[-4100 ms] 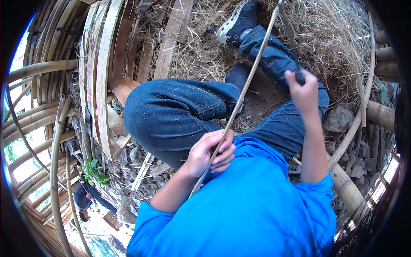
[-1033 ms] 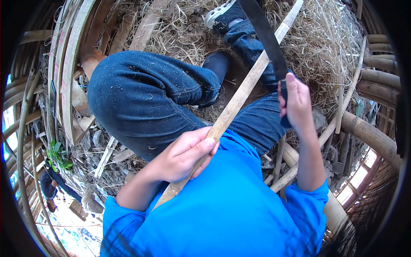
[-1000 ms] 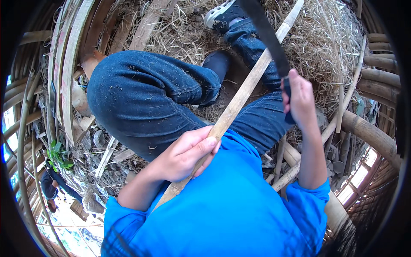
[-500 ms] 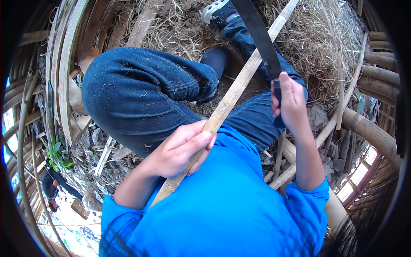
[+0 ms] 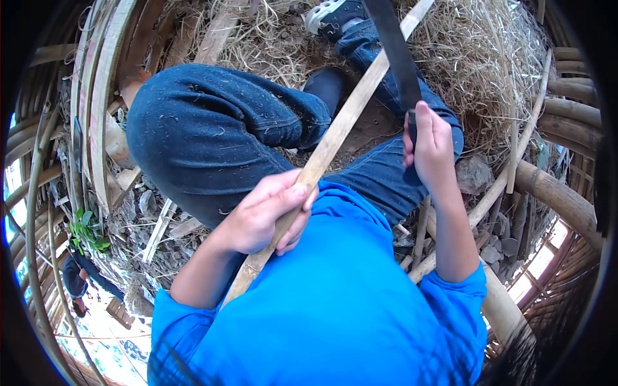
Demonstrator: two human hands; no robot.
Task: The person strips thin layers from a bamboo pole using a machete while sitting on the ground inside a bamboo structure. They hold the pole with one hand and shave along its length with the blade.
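Observation:
A long, pale bamboo strip [image 5: 347, 122] runs diagonally from my lap, near my blue shirt, up past my legs to the top right. My left hand [image 5: 270, 212] is wrapped round its lower part, thumb on top. My right hand [image 5: 432, 145] grips the dark handle of a machete [image 5: 398, 61], thumb along the handle. The machete's dark blade points upward and crosses over the strip near its far end; I cannot tell whether they touch. The tip of the blade runs out of the top of the view.
Curly shavings [image 5: 457, 64] heap beyond my legs. Bamboo poles [image 5: 557, 196] lie at the right, with stones [image 5: 473, 175] nearby. Split bamboo slats [image 5: 103, 96] lean at the left, near a small green plant [image 5: 87, 233]. Another person [image 5: 80, 276] is at the lower left, outside.
My left hand and the bamboo strip have shifted slightly to the left. The machete has tipped more upright, its blade moving right, and my right hand has moved a little.

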